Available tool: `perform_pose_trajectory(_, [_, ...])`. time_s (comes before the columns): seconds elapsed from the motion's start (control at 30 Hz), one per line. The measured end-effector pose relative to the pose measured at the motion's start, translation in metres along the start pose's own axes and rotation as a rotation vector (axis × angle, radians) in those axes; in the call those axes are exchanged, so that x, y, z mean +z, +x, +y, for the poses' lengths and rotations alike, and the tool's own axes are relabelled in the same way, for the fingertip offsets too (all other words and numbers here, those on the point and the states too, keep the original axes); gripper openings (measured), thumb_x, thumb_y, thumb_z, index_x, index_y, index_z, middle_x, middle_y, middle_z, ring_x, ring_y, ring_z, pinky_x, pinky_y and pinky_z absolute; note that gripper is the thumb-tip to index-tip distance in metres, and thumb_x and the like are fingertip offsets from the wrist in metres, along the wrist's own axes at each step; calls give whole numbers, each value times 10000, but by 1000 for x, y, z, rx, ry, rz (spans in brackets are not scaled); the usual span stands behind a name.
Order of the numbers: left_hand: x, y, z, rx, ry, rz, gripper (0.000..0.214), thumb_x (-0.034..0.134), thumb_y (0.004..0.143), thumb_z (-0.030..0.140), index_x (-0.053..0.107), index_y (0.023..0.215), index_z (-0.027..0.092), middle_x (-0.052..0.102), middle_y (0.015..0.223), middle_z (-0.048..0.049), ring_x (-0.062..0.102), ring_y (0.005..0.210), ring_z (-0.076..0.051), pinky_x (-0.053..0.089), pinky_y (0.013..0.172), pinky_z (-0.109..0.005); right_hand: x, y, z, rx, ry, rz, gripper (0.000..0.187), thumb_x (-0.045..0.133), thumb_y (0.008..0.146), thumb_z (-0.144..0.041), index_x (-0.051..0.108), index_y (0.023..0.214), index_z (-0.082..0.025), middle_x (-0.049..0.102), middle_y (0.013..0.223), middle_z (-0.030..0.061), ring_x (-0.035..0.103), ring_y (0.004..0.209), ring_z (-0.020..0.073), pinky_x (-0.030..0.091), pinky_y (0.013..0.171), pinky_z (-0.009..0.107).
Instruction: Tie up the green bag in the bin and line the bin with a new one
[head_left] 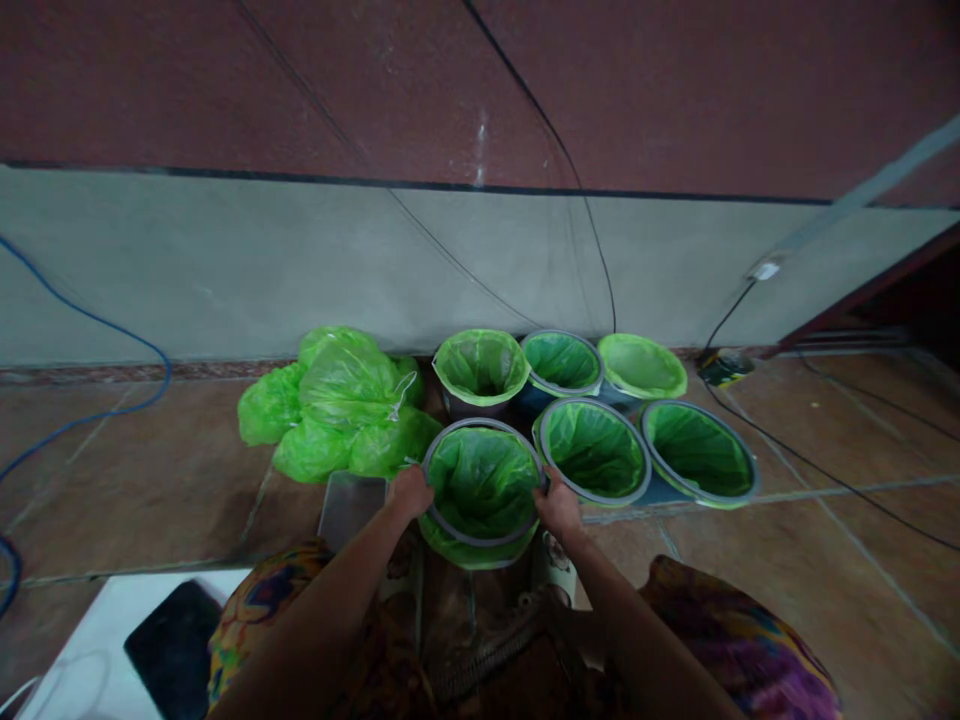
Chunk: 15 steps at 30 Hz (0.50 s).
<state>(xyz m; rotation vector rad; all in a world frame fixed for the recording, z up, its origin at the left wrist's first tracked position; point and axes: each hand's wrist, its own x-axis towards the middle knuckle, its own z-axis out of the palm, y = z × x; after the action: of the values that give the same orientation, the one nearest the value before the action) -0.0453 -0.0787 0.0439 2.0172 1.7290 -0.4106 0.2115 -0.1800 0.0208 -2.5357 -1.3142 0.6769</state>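
A small bin lined with a green plastic bag [480,485] stands right in front of me on the tiled floor. My left hand [411,492] grips the grey ring on its left rim. My right hand [559,503] grips the same ring on the right rim. Both hands have their fingers closed over the edge. Several more green-lined bins [592,450] stand behind and to the right, against the wall.
A heap of tied green bags [337,405] lies left of the bins. A metal box [351,505] sits beside my left wrist. Cables run down the wall [600,270] and over the floor at right. A white board with a dark slab [172,645] lies at lower left.
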Motion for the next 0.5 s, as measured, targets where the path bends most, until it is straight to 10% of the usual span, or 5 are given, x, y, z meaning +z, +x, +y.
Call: perform_pose_trajectory(0.5, [0,-4,-4,26,3,-33,329,460,835,208,606,1109,100,673,1139,-164,634,1073,-249,478,834,-269,11,-24,5,36,-108,-85,566,502,889,-330,361,1401,-135,680,1084,160,656,986,268,446,802,322])
